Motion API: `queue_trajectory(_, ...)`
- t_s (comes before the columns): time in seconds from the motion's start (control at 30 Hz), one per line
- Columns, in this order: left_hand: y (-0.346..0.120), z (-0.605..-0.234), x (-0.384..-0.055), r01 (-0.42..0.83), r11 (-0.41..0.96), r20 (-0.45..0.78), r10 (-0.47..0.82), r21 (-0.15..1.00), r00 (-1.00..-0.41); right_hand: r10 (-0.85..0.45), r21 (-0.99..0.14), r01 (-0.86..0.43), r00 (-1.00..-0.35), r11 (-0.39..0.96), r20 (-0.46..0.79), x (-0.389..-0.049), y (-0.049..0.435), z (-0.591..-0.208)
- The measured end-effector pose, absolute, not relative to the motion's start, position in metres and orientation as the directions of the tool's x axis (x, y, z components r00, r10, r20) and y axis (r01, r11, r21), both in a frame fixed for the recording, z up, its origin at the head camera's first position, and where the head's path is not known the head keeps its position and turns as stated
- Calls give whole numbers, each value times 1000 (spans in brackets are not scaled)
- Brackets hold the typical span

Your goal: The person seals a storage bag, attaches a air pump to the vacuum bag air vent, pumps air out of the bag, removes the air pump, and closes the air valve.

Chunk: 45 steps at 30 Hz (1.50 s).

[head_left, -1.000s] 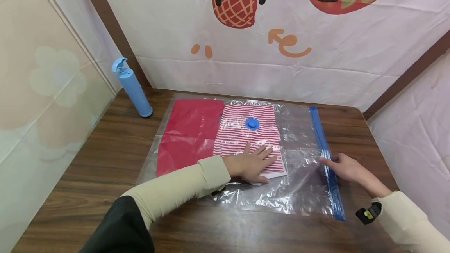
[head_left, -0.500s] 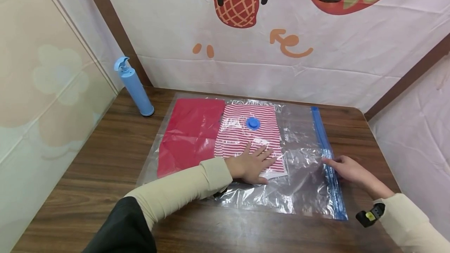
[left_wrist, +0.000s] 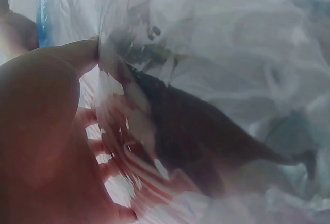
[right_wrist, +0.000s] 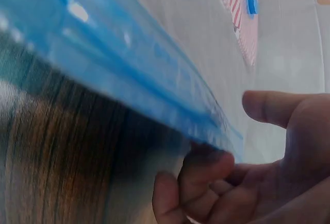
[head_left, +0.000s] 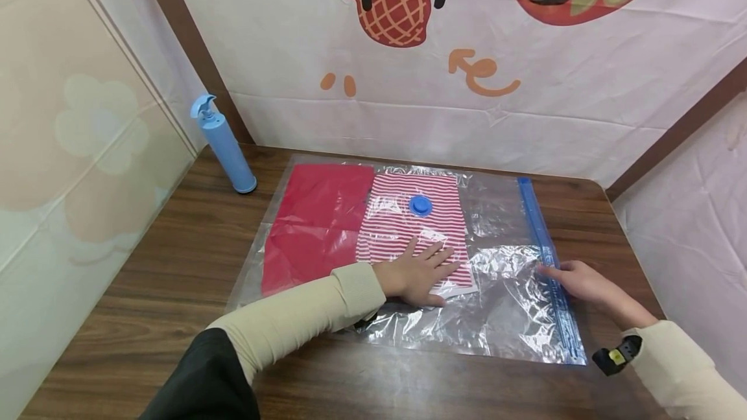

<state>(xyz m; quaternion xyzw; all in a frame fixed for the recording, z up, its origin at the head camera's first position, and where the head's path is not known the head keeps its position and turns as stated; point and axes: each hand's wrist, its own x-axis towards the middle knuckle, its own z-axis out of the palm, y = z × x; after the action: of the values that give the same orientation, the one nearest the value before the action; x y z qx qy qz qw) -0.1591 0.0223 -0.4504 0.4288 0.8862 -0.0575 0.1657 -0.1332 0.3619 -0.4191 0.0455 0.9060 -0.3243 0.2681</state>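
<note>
We see the bag (head_left: 502, 319) flat mid-worktop (head_left: 146, 310), red cloth (head_left: 318, 225) in its left, striped cloth (head_left: 397, 225) beside it; left hand (head_left: 415, 276) rests over the stripes, grip loose, fingers spread; right hand (head_left: 583, 282) has its grip curled at the strip (head_left: 535, 212), bag's right edge; bottle (head_left: 227, 154) stands far left.

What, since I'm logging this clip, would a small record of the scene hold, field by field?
Left hand: fingers spread, resting on the clear bag over the striped piece
Right hand: at the blue strip, fingers curled under its edge
Strip position: along the bag's right side
Bag contents: red piece on the left, striped piece beside it on the right
Blue round cap: on the bag, above the striped piece
Blue bottle: standing left of the bag
Surface: wood-grain table
</note>
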Motion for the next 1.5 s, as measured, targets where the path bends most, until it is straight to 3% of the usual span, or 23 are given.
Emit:
queue_trajectory(0.4,20,-451,-160,785,620,-322,748,25,-581,-229,-670,207,-834,713,-502,-130,373,-411)
queue_trajectory(0.73,19,-450,-160,793,607,-292,769,56,-569,-255,-696,185,-841,694,-477,-144,361,-377)
queue_trajectory(1.1,18,-457,-161,804,590,-253,790,68,-558,-281,-762,180,-857,622,-432,-159,312,-334)
queue_trajectory(1.5,22,-455,-162,793,605,-240,782,69,-576,-340,-837,229,-836,497,-430,-178,242,-327)
